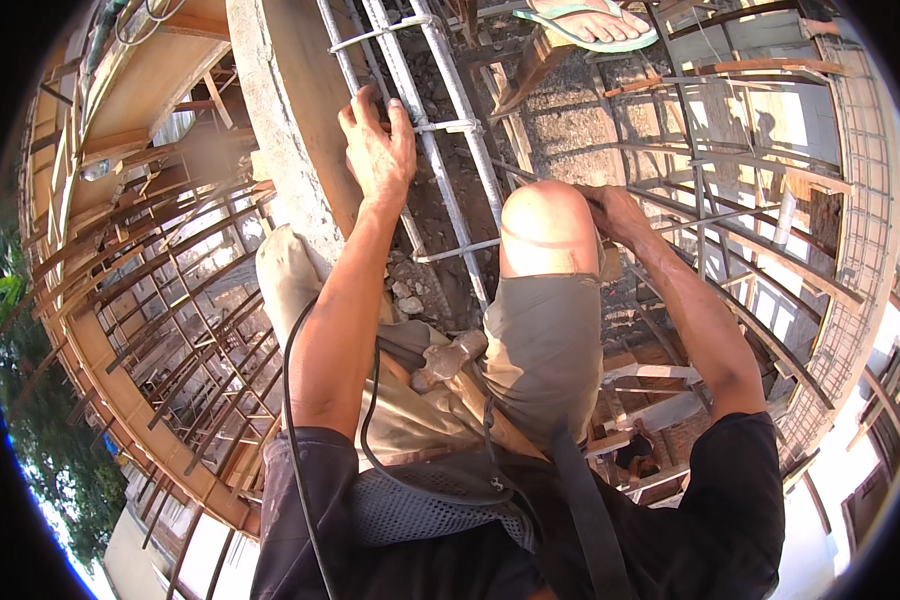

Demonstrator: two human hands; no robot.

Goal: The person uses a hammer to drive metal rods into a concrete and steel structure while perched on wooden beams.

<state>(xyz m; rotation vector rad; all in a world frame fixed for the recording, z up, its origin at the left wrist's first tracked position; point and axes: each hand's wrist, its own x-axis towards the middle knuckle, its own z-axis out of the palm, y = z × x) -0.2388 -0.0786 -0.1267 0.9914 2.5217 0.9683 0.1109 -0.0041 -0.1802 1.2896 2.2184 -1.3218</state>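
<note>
A rebar cage [435,157] with wire-tied stirrups runs lengthwise in front of me, beside a wooden formwork board [307,82]. My left hand [379,146] rests at the cage's left bar, its fingertips at the bar; whether they grip it cannot be told. Beyond my bare right knee, my right hand [607,210] is bent inward, its fingers mostly hidden behind the knee. A thin dark bar shows on the knee's far side, near that hand. On my lap lies a hammer with a heavy metal head [450,360] and a wooden handle, touched by neither hand.
Rubble [409,300] lies under the cage. Timber formwork and props spread below on both sides, with a long rebar mesh [862,225] at the right. Another person's sandalled foot [596,26] stands on timber ahead; a further person [637,454] is lower down. A black cable hangs by my left arm.
</note>
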